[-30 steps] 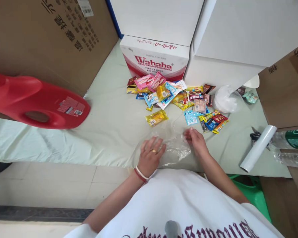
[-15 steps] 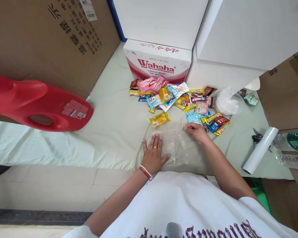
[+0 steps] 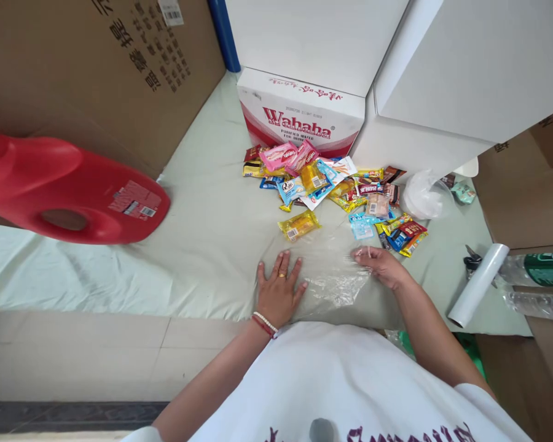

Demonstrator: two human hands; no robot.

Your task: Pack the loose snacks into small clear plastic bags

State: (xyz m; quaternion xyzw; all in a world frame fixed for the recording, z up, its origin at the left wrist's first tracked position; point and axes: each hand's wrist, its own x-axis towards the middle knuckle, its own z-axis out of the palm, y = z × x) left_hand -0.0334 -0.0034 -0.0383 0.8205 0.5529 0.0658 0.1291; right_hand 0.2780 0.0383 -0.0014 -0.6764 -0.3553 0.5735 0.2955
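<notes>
A sheet of clear plastic film point(image 3: 334, 283) lies on the cloth-covered table in front of me. My left hand point(image 3: 279, 288) presses flat on its left part, fingers spread, with a ring and bracelets on. Pinched at the film's right edge, my right hand point(image 3: 380, 265) pulls the plastic into creases. Just beyond the film lies a yellow-wrapped snack point(image 3: 299, 226). A pile of small packaged snacks point(image 3: 322, 178) sits behind it, with pink, blue and yellow wrappers. More packets point(image 3: 403, 233) lie beyond my right hand.
A red jug point(image 3: 74, 190) lies at the left. Behind the snacks stands a Wahaha carton point(image 3: 299, 116). To the right are a white plastic bag point(image 3: 424, 195), a white roll point(image 3: 479, 285), scissors point(image 3: 472, 261) and plastic bottles point(image 3: 534, 270). The table's front edge runs close to my body.
My right hand has moved right and slightly toward me, drawing the film's edge along. The film is spread wider and tauter. My left hand stays flat on it.
</notes>
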